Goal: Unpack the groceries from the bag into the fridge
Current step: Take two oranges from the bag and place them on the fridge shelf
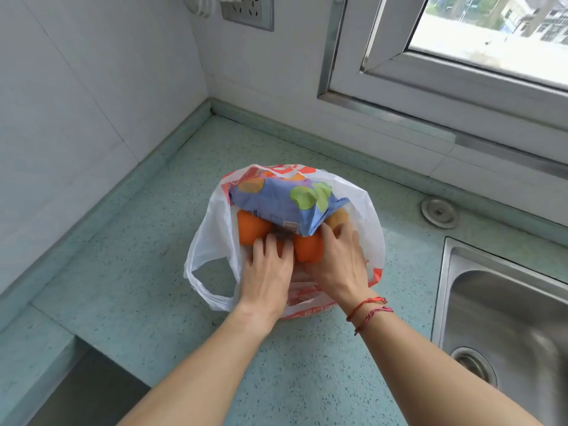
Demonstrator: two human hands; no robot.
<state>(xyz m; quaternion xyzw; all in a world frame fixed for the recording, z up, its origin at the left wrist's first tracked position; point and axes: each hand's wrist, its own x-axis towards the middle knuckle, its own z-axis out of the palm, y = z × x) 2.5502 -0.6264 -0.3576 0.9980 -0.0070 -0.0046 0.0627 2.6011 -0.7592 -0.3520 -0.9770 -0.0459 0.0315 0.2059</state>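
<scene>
Grocery bag stands open on the surface, both hands in its mouth; no fridge in view.
Inside, a blue packet lies across the oranges. The left hand rests loose and spread among the fruit, grasping nothing. The right hand reaches the packet's edge, but I cannot tell whether it has a hold. Lifting the packet first should free the oranges and stop any rolling towards the sink.
</scene>
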